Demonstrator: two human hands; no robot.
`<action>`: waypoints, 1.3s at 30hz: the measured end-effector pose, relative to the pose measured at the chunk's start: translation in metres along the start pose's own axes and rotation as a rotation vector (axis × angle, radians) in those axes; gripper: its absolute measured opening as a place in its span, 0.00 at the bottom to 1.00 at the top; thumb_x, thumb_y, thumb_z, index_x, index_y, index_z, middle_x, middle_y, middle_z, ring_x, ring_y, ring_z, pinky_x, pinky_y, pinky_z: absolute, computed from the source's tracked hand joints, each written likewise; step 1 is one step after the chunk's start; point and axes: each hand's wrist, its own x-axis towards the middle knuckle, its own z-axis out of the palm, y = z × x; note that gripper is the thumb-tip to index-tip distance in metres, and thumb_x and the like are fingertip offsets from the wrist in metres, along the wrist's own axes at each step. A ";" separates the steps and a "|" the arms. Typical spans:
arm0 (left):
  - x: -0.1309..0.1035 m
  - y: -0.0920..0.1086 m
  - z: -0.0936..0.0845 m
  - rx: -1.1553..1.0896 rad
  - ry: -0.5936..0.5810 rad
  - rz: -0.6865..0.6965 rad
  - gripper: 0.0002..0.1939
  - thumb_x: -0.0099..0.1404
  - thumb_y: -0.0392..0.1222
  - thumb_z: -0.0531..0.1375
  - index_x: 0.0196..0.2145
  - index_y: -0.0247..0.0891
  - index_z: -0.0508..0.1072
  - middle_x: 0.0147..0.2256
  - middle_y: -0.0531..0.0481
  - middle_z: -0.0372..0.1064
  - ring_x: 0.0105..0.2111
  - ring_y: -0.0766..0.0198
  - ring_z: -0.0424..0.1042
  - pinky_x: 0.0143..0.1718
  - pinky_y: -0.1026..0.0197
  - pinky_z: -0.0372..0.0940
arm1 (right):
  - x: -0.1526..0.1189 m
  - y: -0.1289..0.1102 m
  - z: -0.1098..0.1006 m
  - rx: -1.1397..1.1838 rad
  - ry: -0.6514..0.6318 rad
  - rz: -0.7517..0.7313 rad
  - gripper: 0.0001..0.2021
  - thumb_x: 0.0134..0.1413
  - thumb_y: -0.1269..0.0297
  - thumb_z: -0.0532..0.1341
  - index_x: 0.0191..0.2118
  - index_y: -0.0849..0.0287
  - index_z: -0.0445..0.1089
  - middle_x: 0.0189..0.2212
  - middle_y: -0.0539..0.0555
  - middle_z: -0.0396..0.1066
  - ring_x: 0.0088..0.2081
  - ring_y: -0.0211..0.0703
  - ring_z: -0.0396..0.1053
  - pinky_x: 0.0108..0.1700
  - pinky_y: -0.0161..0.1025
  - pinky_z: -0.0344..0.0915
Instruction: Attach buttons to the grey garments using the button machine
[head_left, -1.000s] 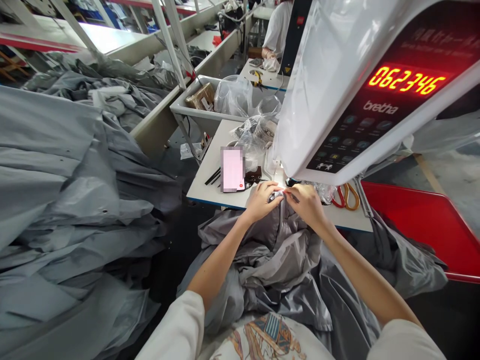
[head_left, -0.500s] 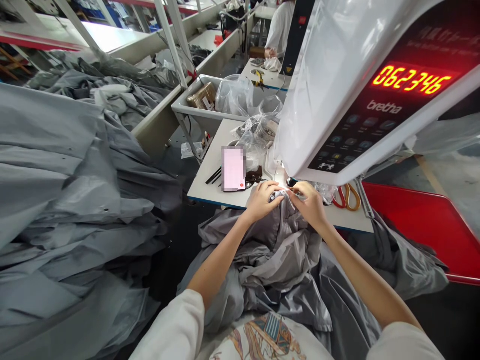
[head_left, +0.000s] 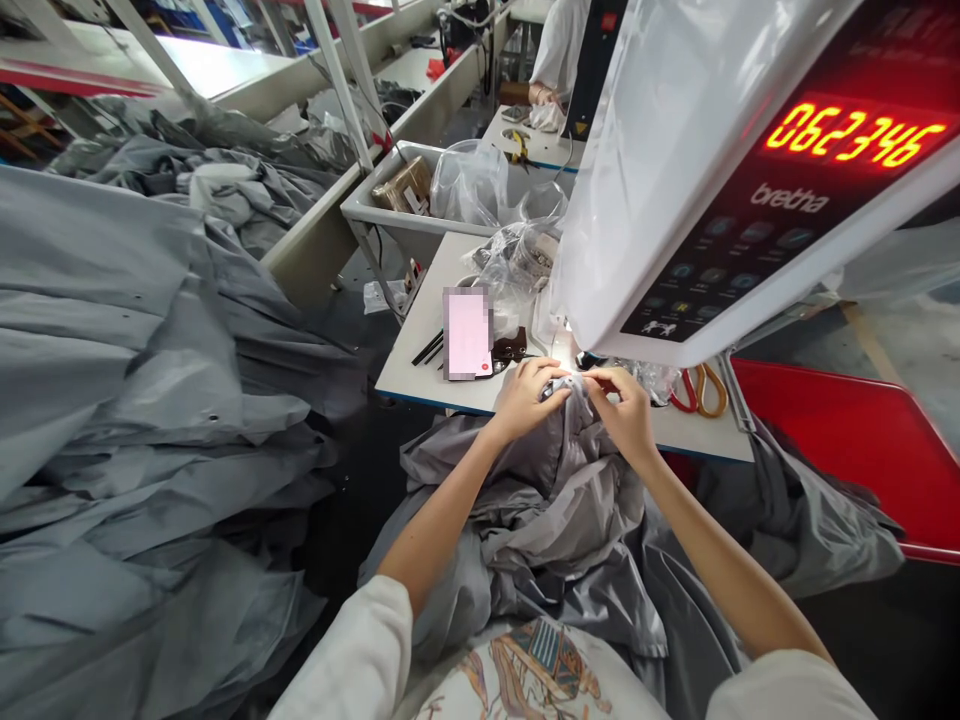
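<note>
Grey fabric (head_left: pixel 555 500) lies bunched over my lap and runs up to the table edge. Its upper end is gathered under the lit working point of a white machine (head_left: pixel 675 180) with a red digit display. My left hand (head_left: pixel 529 398) is closed on the fabric, its fingers curled over a fold. From the other side, my right hand (head_left: pixel 621 405) pinches the same piece, thumb and forefinger together close to the light. The fingertips of both hands nearly meet there. Whatever small part may lie between them is too small to make out.
On the table (head_left: pixel 420 375) are a phone (head_left: pixel 469 335), a clear plastic bag (head_left: pixel 504 290) and scissors (head_left: pixel 709 390). Behind stands a grey bin (head_left: pixel 375 210). A large grey fabric heap (head_left: pixel 135 400) fills the left; a red tray (head_left: pixel 847 430) is at right. A co-worker's hand (head_left: pixel 544 95) shows beyond.
My right hand has shifted slightly, its fingers now straighter toward the lit spot. My left hand stays nearly in place on the fabric. The view has tilted a little.
</note>
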 end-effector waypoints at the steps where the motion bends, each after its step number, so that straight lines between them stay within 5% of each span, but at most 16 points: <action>1: 0.000 0.000 0.000 -0.002 -0.002 0.002 0.12 0.66 0.45 0.58 0.47 0.45 0.70 0.52 0.51 0.65 0.54 0.60 0.61 0.57 0.57 0.56 | -0.004 0.000 -0.001 -0.009 -0.001 0.006 0.09 0.59 0.58 0.57 0.36 0.56 0.72 0.35 0.53 0.72 0.36 0.42 0.69 0.39 0.39 0.65; 19: 0.000 -0.002 0.003 0.015 0.021 0.023 0.13 0.66 0.45 0.57 0.47 0.44 0.70 0.52 0.49 0.65 0.53 0.61 0.63 0.57 0.57 0.56 | -0.060 -0.001 -0.010 -0.106 -0.073 -0.055 0.07 0.59 0.68 0.55 0.39 0.55 0.71 0.34 0.53 0.70 0.35 0.41 0.68 0.39 0.40 0.66; 22: 0.000 -0.003 0.004 0.017 0.017 0.018 0.13 0.66 0.46 0.57 0.48 0.44 0.70 0.52 0.49 0.64 0.54 0.61 0.62 0.57 0.57 0.56 | -0.054 0.010 -0.020 -0.168 0.031 -0.059 0.07 0.59 0.67 0.55 0.38 0.55 0.71 0.34 0.53 0.71 0.36 0.42 0.68 0.38 0.40 0.66; 28: 0.000 -0.002 0.004 0.009 0.010 0.016 0.12 0.66 0.45 0.57 0.47 0.44 0.70 0.52 0.49 0.64 0.54 0.61 0.62 0.58 0.57 0.55 | -0.024 0.058 -0.062 -0.340 0.486 0.048 0.08 0.57 0.64 0.56 0.39 0.60 0.71 0.35 0.56 0.70 0.32 0.42 0.66 0.35 0.39 0.65; 30: 0.000 -0.002 0.004 0.008 0.010 0.016 0.12 0.66 0.45 0.57 0.47 0.44 0.70 0.52 0.49 0.64 0.54 0.61 0.62 0.58 0.57 0.55 | -0.011 0.075 -0.075 -0.394 0.422 0.070 0.07 0.54 0.65 0.57 0.36 0.60 0.71 0.32 0.56 0.71 0.30 0.41 0.66 0.34 0.39 0.65; 35: 0.000 -0.001 0.005 0.015 0.007 -0.001 0.13 0.66 0.45 0.57 0.47 0.44 0.70 0.52 0.48 0.64 0.54 0.60 0.62 0.58 0.56 0.55 | 0.014 0.103 -0.086 -0.579 -0.040 -0.051 0.09 0.53 0.66 0.58 0.36 0.60 0.74 0.36 0.58 0.73 0.38 0.49 0.68 0.43 0.44 0.65; 39: 0.001 -0.002 0.004 0.010 0.004 0.011 0.13 0.66 0.45 0.57 0.47 0.44 0.70 0.52 0.48 0.64 0.54 0.61 0.62 0.58 0.57 0.55 | 0.023 0.109 -0.085 -0.739 -0.180 -0.047 0.10 0.53 0.66 0.58 0.35 0.62 0.75 0.39 0.60 0.73 0.41 0.52 0.68 0.44 0.45 0.63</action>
